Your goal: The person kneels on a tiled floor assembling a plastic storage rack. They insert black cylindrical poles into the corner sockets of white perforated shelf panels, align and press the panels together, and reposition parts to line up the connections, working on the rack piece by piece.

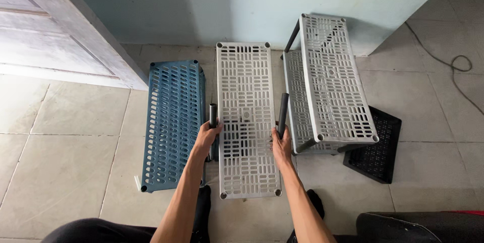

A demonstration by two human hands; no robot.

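While my left hand (207, 134) and right hand (280, 141) each grip a dark pole (213, 115) flanking the grey shelf panel (247, 122), either could tilt toward twelve o'clock and slip.

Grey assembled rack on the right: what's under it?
Under the grey rack, a black perforated tray pokes out on the floor at its near right corner; the rest is covered.

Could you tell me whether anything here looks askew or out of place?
Yes. The grey two-shelf unit stands skewed and leaning on its dark posts, partly over a black panel lying on the floor. The dark tube in the right hand tilts, while the left hand holds its tube upright.
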